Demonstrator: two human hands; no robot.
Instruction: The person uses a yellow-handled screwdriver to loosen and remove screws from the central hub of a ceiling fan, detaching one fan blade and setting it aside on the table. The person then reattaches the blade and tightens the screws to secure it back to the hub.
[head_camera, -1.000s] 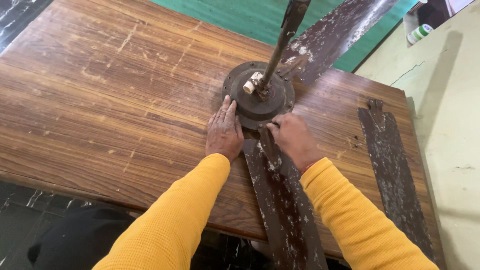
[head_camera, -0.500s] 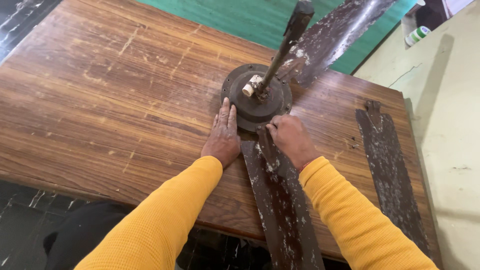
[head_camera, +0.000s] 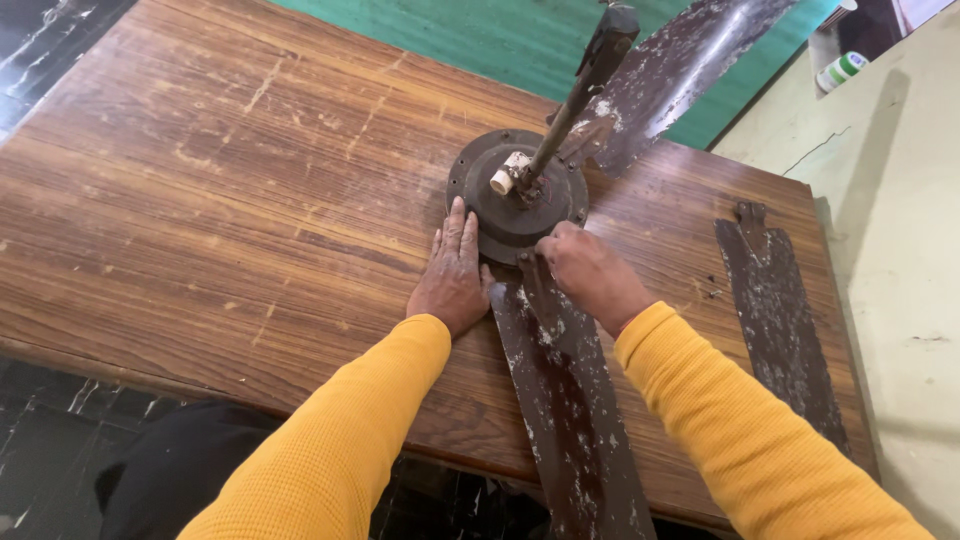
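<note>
Sleeves of yellow knit enter from the lower edge of the frame, one from each side, and meet at the centre of a worn wooden table (head_camera: 200, 200). Nearest the viewer, a dark, paint-flecked fan blade (head_camera: 570, 420) lies lengthwise from the bottom edge up toward the middle, its narrow end reaching the round motor housing (head_camera: 515, 195). Left hand (head_camera: 452, 275) rests flat on the tabletop just left of that blade, fingers spread slightly and extended, fingertips touching the rim of the housing; it grips nothing. Right hand (head_camera: 592, 272) is curled over the blade's narrow end where it meets the housing, fingers bent down on the metal bracket; whether anything small is pinched beneath them cannot be told. At right of centre, a second, detached blade (head_camera: 775, 320) lies flat on the table, well apart from the hands. From the housing a rusty down-rod (head_camera: 575, 95) rises tilted toward the upper right, with a small white part at its base. Farther back, a third blade (head_camera: 680, 70) extends off the table's far edge over a green floor (head_camera: 460, 40).
</note>
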